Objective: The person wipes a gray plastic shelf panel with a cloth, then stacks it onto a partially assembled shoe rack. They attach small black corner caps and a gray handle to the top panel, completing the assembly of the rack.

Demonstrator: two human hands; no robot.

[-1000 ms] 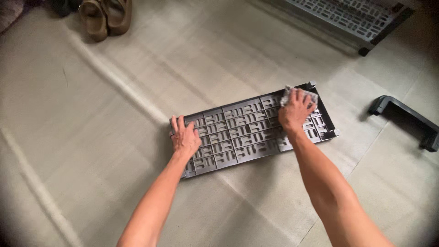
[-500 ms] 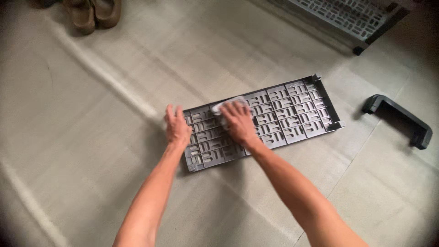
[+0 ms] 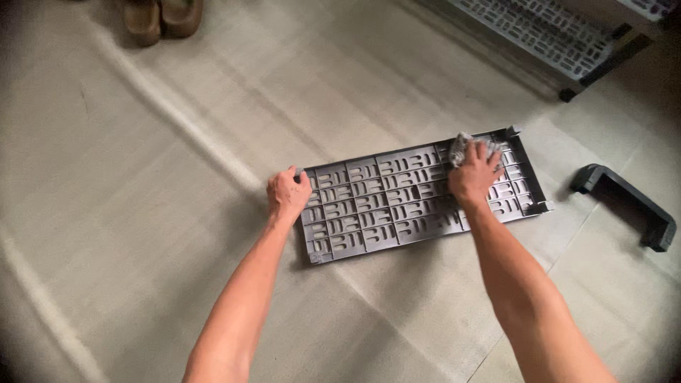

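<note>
A dark grey slotted panel point(image 3: 418, 202) is laid flat on the floor point(image 3: 177, 234), its long side running from lower left to upper right. Its left end is held by the left hand point(image 3: 287, 195), whose fingers are curled closed over the panel's near-left edge, close to the upper corner. A crumpled grey cloth point(image 3: 464, 147) is pressed onto the panel near its right end by the right hand point(image 3: 474, 174); the fingers are bent down over the cloth and closed on it, so that only a part of it is seen beyond the knuckles. Both forearms are stretched forward from the bottom of the view.

To the right of the panel, well apart from it, a dark U-shaped bracket point(image 3: 624, 206) lies on the floor. At the top right a second slotted panel point(image 3: 539, 32) (paler grey, set in a dark frame) is seen, partly cut off by the edge. At the top left a pair of brown shoes point(image 3: 162, 15) is placed, far from both hands. Pale creases are seen running across the floor covering.
</note>
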